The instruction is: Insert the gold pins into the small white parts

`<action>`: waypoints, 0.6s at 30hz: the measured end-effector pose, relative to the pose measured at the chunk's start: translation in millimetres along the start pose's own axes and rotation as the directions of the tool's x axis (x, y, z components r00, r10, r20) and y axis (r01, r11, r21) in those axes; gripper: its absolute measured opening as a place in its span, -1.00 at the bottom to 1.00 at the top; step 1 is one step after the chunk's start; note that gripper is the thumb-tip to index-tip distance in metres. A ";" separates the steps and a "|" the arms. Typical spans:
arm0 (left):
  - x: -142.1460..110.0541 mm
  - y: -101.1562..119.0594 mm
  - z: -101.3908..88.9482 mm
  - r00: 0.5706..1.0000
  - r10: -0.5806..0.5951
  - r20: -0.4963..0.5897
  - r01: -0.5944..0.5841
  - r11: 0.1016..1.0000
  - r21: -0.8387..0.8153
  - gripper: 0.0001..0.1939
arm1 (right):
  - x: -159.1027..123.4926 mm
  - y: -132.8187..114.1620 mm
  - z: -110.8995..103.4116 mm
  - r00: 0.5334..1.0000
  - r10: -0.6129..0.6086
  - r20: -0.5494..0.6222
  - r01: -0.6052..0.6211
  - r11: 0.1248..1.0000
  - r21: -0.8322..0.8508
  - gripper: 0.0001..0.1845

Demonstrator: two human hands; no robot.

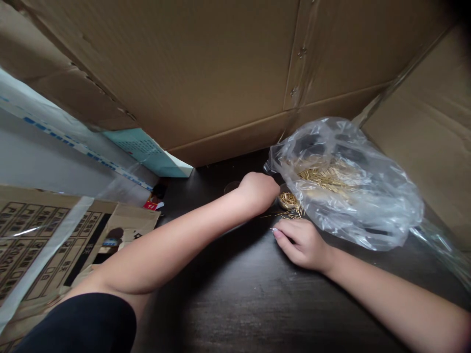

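My left hand (257, 192) is curled at the edge of a clear plastic bag (353, 196), its fingers hidden from me. Just beyond it, a small round dish (284, 200) holds brass pins, partly covered by the bag. More brass pins (324, 179) lie in a heap inside the bag. Loose pins (283, 214) are scattered on the dark wooden table (235, 304) below the dish. My right hand (300, 242) rests beside them with its fingertips drawn together. Anything between those fingertips is too small to make out.
A large cardboard sheet (165, 63) hangs low overhead, and another cardboard panel (427, 122) stands at the right. A printed cardboard box (44, 245) lies at the lower left. A round glass object (231, 187) and a small red item (150, 205) stand farther back.
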State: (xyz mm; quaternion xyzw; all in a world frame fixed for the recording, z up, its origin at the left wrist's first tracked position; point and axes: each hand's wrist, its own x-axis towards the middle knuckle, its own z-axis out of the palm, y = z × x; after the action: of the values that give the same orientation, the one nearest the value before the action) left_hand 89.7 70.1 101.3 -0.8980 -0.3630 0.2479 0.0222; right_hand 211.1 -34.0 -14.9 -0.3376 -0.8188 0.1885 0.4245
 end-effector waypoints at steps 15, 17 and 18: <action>-6.6 -21.1 14.5 0.988 0.046 -0.146 -0.055 0.996 -0.063 -0.79 | 0.1 0.8 -0.4 0.999 0.047 -0.013 -0.046 0.999 0.029 -0.74; -8.2 -23.6 15.8 0.983 0.045 -0.180 -0.060 0.995 -0.075 -0.79 | 0.1 0.9 -0.4 0.998 0.053 -0.021 -0.052 0.998 0.028 -0.74; -9.0 -24.6 16.7 0.979 0.043 -0.198 -0.061 0.995 -0.083 -0.79 | 0.2 0.8 -0.4 0.998 0.055 -0.026 -0.055 0.998 0.026 -0.74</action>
State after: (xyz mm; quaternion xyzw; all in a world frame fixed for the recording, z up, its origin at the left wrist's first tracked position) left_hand 60.7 79.9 95.9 -0.9273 -0.3460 0.1423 0.0115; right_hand 211.6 -33.3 -15.1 -0.3571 -0.8010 0.2059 0.4341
